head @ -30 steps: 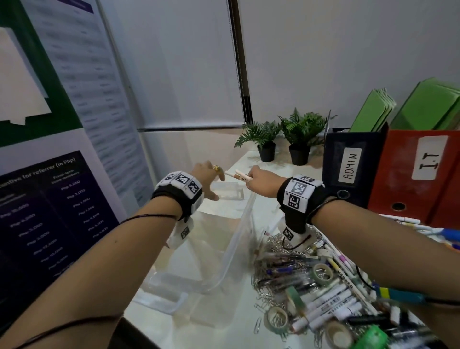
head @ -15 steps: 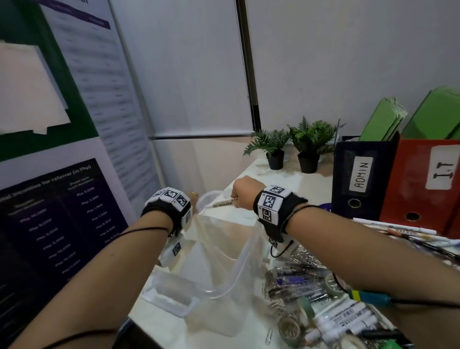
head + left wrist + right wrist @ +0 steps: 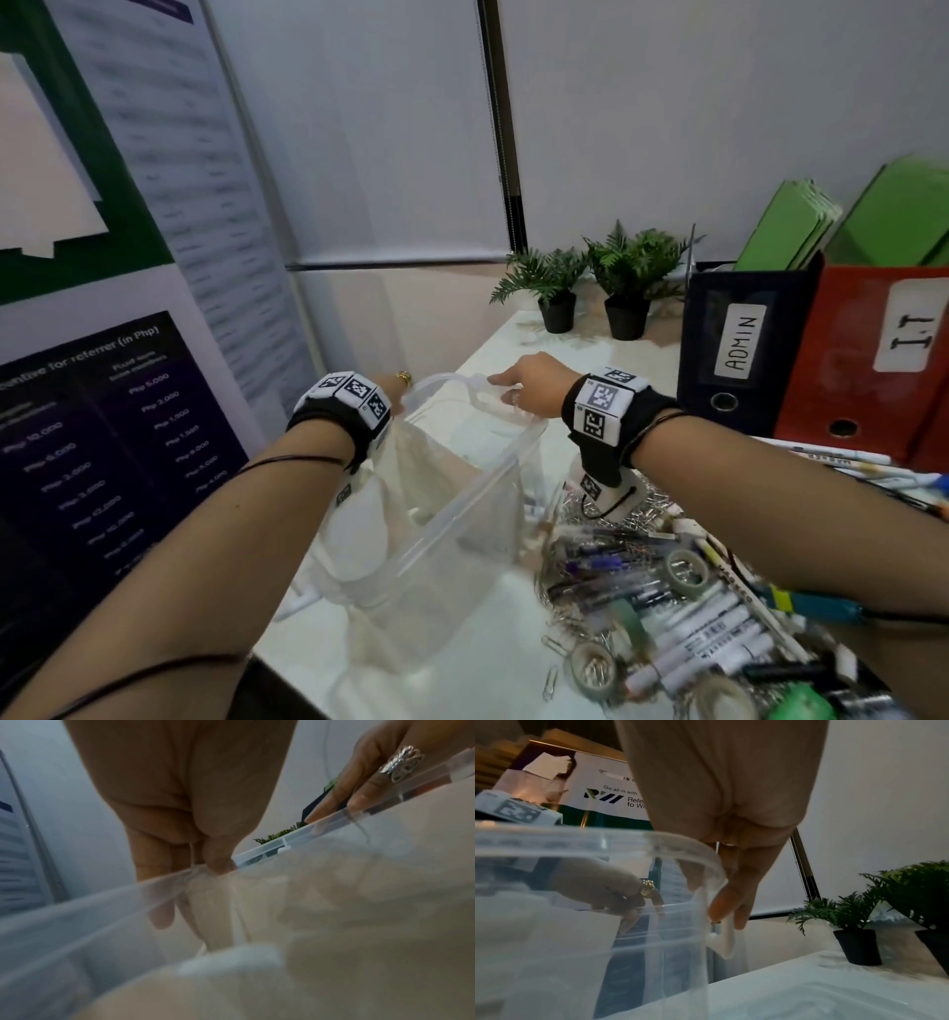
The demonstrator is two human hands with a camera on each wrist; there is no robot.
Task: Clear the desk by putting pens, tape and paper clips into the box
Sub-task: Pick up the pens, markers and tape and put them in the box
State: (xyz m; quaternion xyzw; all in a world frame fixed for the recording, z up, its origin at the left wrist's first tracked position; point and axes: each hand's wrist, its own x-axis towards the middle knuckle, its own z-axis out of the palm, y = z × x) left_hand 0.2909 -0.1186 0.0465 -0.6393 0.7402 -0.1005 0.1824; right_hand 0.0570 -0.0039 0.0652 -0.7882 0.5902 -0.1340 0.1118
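A clear plastic box (image 3: 462, 519) stands on the left part of the white desk (image 3: 513, 683). My left hand (image 3: 395, 390) grips its far left rim, thumb outside and fingers (image 3: 160, 914) showing through the wall. My right hand (image 3: 524, 385) holds the far right rim by the white handle clip (image 3: 725, 941), fingers (image 3: 721, 904) down over the edge. To the right of the box lies a heap of pens (image 3: 611, 565), white markers (image 3: 708, 637), tape rolls (image 3: 685, 568) and paper clips (image 3: 616, 509). I see no pen in either hand.
Two small potted plants (image 3: 560, 298) stand at the back of the desk. A dark binder marked ADMIN (image 3: 739, 349) and a red binder (image 3: 873, 360) stand at the back right with green folders (image 3: 791, 226) behind. A poster board (image 3: 102, 411) stands close on the left.
The right hand held a pen over the box; now that pen is out of sight and both hands hold the far rim. The box sits nearer and more upright.
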